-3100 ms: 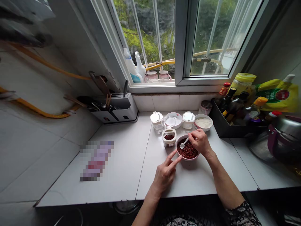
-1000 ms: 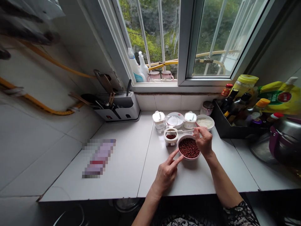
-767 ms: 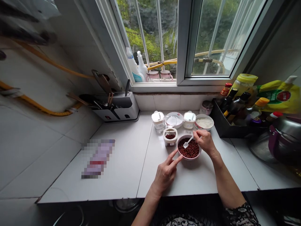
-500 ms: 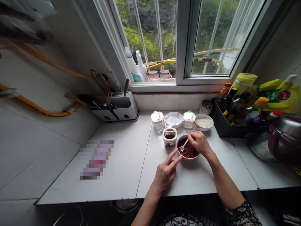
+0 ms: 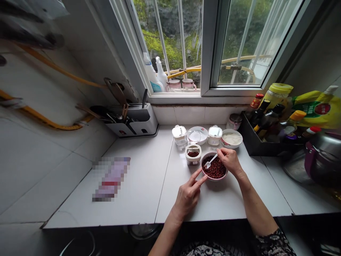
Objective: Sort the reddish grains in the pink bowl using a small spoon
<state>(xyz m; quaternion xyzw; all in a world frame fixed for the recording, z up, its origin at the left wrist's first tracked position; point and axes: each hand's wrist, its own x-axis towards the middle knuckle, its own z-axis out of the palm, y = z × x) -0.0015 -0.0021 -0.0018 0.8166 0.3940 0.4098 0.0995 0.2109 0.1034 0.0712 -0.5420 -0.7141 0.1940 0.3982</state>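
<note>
A bowl [image 5: 214, 179] full of small dark red grains stands on the white counter. My right hand [image 5: 229, 161] pinches the handle of a small white spoon [image 5: 210, 161], whose scoop is at the grains on the bowl's left side. Two fingers of my left hand [image 5: 188, 193] are stretched out and touch the bowl's lower left rim; its other fingers are curled. Just left of the bowl is a small container [image 5: 193, 160] with similar dark red grains inside. Behind it stand two lidded white jars [image 5: 179, 135] [image 5: 214, 136] and a white dish [image 5: 200, 136].
A bowl of white powder [image 5: 231, 138] sits at the back right, near a dark box [image 5: 255, 144] of bottles and a metal pot [image 5: 301, 167]. A grey utensil holder [image 5: 144, 122] stands at the back left, with a blurred purple item [image 5: 113, 177] in front.
My right hand has shifted slightly right and up with the spoon, and the scoop has moved a little within the bowl. My left hand stays at the rim.
</note>
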